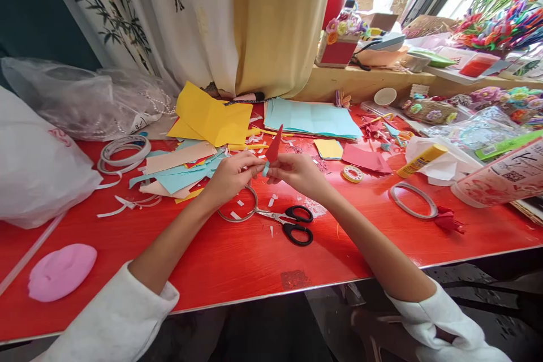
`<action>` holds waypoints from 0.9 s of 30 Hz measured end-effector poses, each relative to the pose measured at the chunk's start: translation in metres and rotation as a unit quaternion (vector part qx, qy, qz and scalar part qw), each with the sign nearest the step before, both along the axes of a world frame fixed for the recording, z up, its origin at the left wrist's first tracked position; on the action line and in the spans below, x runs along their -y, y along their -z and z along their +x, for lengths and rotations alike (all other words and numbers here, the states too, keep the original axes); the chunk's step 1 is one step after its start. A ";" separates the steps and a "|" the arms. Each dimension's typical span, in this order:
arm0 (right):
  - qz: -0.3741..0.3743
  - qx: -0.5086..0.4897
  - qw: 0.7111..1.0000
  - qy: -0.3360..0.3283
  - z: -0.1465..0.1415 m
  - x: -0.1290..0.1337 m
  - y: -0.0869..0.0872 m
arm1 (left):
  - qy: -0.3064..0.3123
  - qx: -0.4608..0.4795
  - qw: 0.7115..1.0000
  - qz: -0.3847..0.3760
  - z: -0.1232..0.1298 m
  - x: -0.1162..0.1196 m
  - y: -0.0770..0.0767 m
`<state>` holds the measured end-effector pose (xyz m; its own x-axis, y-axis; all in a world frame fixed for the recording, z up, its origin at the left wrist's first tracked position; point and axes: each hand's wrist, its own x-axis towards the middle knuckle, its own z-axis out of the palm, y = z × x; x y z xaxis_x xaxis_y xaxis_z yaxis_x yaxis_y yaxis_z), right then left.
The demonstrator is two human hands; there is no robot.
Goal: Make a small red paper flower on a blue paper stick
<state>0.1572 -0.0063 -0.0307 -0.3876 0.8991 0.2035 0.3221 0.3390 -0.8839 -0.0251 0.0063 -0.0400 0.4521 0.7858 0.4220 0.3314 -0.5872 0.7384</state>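
Both hands meet over the middle of the red table (pixel 237 271), pinching a small folded paper piece between them. Its red pointed part (pixel 274 146) sticks upward, and a light blue bit (pixel 266 168) shows at its base between the fingertips. My left hand (pixel 233 176) grips it from the left with bent fingers. From the right, my right hand (pixel 297 172) holds the same piece by its base. Just below the hands lie black-handled scissors (pixel 292 223), their blades pointing left over a tape ring (pixel 236 219) among white scraps.
Yellow sheets (pixel 212 119), blue sheets (pixel 311 117) and paper strips (pixel 178 167) lie behind the hands. Plastic bags (pixel 42 153) and pink clay (pixel 62 272) are at the left. A glue stick (pixel 422 160), tape ring (pixel 413 200) and printed tub (pixel 500 175) stand or lie at the right.
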 end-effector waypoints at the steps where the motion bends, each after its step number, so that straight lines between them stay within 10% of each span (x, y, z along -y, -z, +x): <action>1: -0.008 -0.005 1.000 -0.004 0.000 0.000 0.000 | 0.005 -0.003 1.000 0.003 0.000 0.000 0.000; 27: -0.098 -0.142 0.985 0.019 -0.002 -0.009 0.001 | 0.010 0.033 0.978 -0.204 0.003 0.002 -0.003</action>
